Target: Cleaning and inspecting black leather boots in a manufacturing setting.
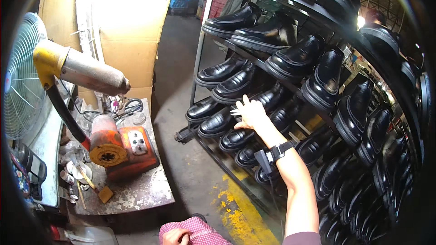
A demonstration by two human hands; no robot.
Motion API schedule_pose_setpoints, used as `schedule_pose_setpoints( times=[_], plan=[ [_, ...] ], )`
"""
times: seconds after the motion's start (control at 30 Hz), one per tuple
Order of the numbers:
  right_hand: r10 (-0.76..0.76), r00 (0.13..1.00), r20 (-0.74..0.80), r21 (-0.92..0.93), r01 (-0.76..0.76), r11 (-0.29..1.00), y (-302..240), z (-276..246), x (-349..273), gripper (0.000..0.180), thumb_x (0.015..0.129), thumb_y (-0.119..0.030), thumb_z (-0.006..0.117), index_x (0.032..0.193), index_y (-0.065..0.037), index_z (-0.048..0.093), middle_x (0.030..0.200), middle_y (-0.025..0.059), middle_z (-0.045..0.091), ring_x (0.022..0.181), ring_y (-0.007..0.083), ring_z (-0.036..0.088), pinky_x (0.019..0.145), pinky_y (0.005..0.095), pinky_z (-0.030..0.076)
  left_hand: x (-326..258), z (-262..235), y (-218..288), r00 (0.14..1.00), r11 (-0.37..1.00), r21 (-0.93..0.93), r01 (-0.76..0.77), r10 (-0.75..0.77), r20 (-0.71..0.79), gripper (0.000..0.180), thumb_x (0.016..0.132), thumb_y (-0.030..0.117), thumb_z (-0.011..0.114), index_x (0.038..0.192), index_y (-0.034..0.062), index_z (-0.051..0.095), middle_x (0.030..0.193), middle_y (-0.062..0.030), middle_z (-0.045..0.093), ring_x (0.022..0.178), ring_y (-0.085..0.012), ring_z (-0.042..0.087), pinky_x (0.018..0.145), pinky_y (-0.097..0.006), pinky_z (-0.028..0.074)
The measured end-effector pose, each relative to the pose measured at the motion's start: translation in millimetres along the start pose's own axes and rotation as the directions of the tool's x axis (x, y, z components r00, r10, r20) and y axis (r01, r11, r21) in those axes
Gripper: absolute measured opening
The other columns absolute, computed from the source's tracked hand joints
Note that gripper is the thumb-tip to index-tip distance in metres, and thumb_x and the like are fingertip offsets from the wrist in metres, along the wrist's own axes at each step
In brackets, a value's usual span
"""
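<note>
My right hand (252, 114) reaches out over the shoe rack, thumb and fingers partly curled. A small silvery two-pointed tool (235, 111), resembling scissors, sticks out from its fingers on the left. Just below and beyond the hand are black leather shoes (215, 123) on a lower tier; whether the hand touches any cannot be made out. My left hand (176, 237) is at the bottom edge, fingers curled against pink checked cloth (195, 227). What those fingers hold, if anything, is hidden. A black strap with a small device (278, 151) is around my right wrist.
The metal rack (202, 45) carries many black shoes on several tiers. To the left, a worn bench (150, 190) bears an orange-based machine (131, 149), a hot-air gun-like tool (91, 70) and a brush (105, 194). A fan (25, 77) stands behind. Yellow paint (238, 218) marks the floor.
</note>
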State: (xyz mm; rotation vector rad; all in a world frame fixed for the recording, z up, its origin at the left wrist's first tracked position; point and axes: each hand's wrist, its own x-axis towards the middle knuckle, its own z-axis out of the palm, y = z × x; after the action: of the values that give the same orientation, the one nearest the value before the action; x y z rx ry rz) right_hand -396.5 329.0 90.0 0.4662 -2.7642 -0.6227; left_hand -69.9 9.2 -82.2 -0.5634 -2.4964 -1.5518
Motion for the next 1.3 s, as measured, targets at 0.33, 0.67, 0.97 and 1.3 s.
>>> schedule_pose_setpoints(
  times=[0.33, 0.67, 0.97, 1.3],
  plan=[
    [-0.108, 0.992, 0.068, 0.142, 0.098, 0.985, 26, -29, -56, 0.06, 0.055, -0.035, 0.077, 0.098, -0.001, 0.052, 0.071, 0.0145, 0.061, 0.068, 0.0288, 0.061, 0.063, 0.039, 0.049, 19, -1, -7, 0.986, 0.995, 0.067, -0.08, 0.089, -0.139, 0.012, 0.067, -0.002, 0.057, 0.076, 0.0033, 0.062, 0.06, -0.009, 0.058, 0.049, -0.0222, 0.056, 0.047, -0.03, 0.045],
    [-0.023, 0.965, -0.259, 0.273, 0.096, 0.957, -5, -12, 23, 0.069, 0.062, -0.045, 0.072, 0.118, -0.011, 0.051, 0.121, 0.0197, 0.05, 0.074, 0.0306, 0.064, 0.066, 0.0359, 0.051, 19, 1, -28, 0.993, 0.995, 0.047, -0.084, 0.087, -0.078, 0.011, 0.066, 0.002, 0.058, 0.077, 0.0035, 0.062, 0.066, -0.0083, 0.06, 0.055, -0.022, 0.059, 0.052, -0.03, 0.047],
    [-0.125, 0.984, -0.126, 0.041, 0.131, 0.991, -4, 15, 63, 0.073, 0.058, -0.021, 0.073, 0.121, -0.003, 0.041, 0.077, 0.0153, 0.056, 0.067, 0.0316, 0.06, 0.062, 0.0398, 0.05, 24, -3, -20, 0.993, 0.996, 0.091, -0.011, 0.021, -0.113, 0.012, 0.065, 0.0, 0.057, 0.076, 0.0038, 0.063, 0.064, -0.0078, 0.06, 0.053, -0.0211, 0.058, 0.05, -0.029, 0.046],
    [0.419, 0.896, -0.146, 0.888, -0.068, 0.455, 6, -1, 54, 0.044, 0.082, -0.027, 0.06, 0.114, 0.001, 0.051, 0.105, 0.0209, 0.06, 0.085, 0.0261, 0.063, 0.068, 0.0338, 0.05, 36, 3, -25, 0.994, 0.998, 0.001, -0.06, 0.06, -0.093, 0.011, 0.065, 0.0, 0.057, 0.074, 0.0042, 0.063, 0.064, -0.0076, 0.061, 0.053, -0.0209, 0.058, 0.05, -0.029, 0.046]
  ],
)
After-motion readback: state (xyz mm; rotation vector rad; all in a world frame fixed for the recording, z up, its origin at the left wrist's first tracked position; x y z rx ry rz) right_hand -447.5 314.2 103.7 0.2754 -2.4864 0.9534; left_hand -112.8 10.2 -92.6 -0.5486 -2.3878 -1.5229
